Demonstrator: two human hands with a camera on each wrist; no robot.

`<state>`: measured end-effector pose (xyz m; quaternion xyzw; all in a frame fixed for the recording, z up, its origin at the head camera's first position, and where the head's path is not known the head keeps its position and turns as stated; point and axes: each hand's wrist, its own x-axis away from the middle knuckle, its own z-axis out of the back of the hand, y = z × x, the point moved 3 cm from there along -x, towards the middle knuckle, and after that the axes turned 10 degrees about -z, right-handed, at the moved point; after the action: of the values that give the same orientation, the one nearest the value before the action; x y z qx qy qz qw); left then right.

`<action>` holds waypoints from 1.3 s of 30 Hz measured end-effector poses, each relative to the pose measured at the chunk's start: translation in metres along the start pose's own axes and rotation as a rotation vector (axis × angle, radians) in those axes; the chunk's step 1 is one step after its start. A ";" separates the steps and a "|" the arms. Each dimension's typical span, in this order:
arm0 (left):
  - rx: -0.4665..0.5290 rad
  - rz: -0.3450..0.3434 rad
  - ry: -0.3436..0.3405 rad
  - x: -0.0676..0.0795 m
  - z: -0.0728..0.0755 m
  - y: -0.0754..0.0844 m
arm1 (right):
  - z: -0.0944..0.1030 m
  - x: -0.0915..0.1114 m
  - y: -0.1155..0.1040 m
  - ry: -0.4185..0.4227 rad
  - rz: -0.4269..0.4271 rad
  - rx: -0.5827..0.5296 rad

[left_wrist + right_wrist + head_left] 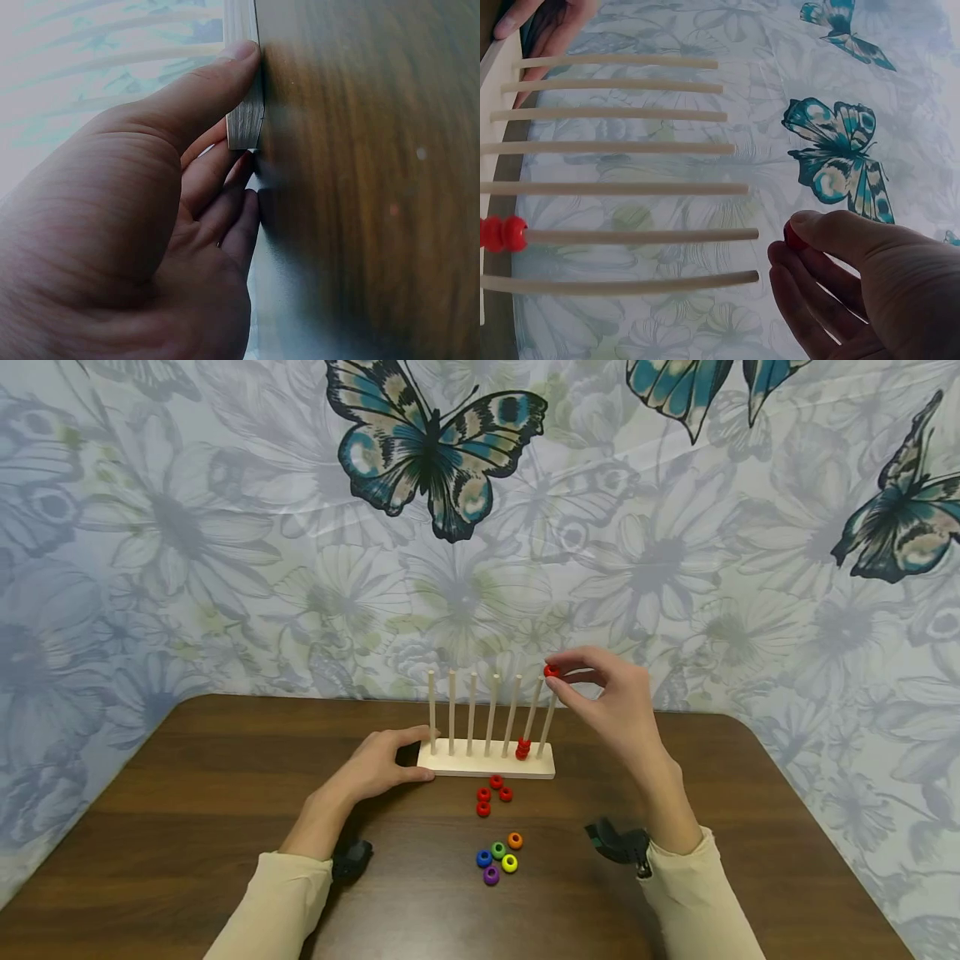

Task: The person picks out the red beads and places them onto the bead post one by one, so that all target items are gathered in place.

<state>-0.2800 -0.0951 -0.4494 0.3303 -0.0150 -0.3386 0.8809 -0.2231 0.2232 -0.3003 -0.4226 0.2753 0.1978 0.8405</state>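
A pale wooden peg rack [486,766] with several upright pegs stands on the table. My left hand [382,766] grips its left end, thumb along the front edge and fingers round the back; the left wrist view shows the thumb [217,79] pressed on the base's side. My right hand [618,697] pinches a red bead [793,238] between thumb and forefinger, level with the tops of the two rightmost pegs. The bead is just off the tip of the second peg from the right [645,236]. Low on that peg sits a stack of red beads [522,749].
Several loose red beads [483,809] lie just in front of the rack. Nearer me is a cluster with an orange bead [515,841], a green bead [498,850], a blue bead [484,858], a yellow bead [510,863] and a purple bead [491,876]. Butterfly-patterned fabric [465,593] hangs behind the table [247,760].
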 end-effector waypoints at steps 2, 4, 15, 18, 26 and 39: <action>0.000 0.000 -0.001 -0.001 -0.001 0.000 | -0.003 -0.003 -0.002 0.011 0.019 0.031; 0.001 0.001 0.001 -0.001 -0.001 0.000 | -0.006 -0.004 -0.002 0.020 0.036 0.070; -0.013 0.010 0.001 0.000 0.000 -0.002 | -0.013 -0.004 0.003 -0.009 0.023 0.102; -0.015 0.015 -0.001 0.000 0.001 -0.002 | -0.016 -0.004 0.005 -0.037 0.010 0.094; -0.019 0.012 -0.004 -0.001 0.000 -0.001 | -0.011 0.002 0.010 -0.074 -0.041 0.129; -0.014 0.028 -0.009 0.001 0.002 -0.001 | 0.018 0.019 0.031 -0.040 -0.110 0.219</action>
<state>-0.2806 -0.0970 -0.4486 0.3223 -0.0211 -0.3276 0.8879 -0.2206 0.2568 -0.3219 -0.3389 0.2546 0.1285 0.8966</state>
